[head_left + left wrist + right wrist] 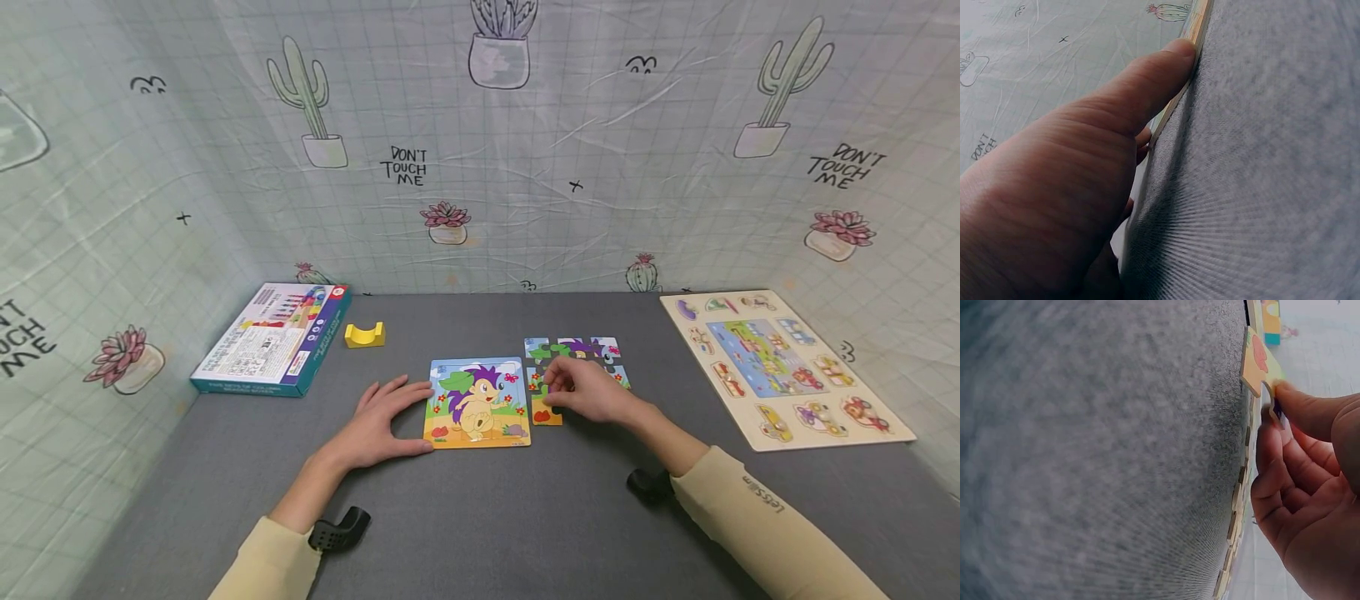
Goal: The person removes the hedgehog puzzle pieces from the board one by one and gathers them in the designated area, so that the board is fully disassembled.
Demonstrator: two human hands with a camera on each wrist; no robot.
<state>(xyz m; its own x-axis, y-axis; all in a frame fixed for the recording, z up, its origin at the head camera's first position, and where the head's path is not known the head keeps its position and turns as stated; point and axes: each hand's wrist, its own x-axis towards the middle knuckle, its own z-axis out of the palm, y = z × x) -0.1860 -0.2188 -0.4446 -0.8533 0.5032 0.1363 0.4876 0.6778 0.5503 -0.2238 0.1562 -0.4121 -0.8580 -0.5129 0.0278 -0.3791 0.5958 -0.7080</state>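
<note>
A square hedgehog picture board [477, 404] lies flat on the grey table. My left hand [378, 423] rests at its left side, fingers spread, with the thumb [1166, 62] against the edge in the left wrist view. To the right of the board, my right hand [592, 390] pinches a puzzle piece [1257, 362] between thumb and index finger. That piece shows a red shape on yellow-orange and is tilted up off the table in the right wrist view. Behind the right hand, several loose puzzle pieces [537, 347] lie close together with gaps; the hand hides some of them.
A boxed toy [270, 337] lies at the left. A yellow block [364, 335] with a curved notch stands to its right. At the right lies a large wooden puzzle board [787, 367] with animal and vehicle pictures. A patterned cloth [510, 183] hangs behind the table.
</note>
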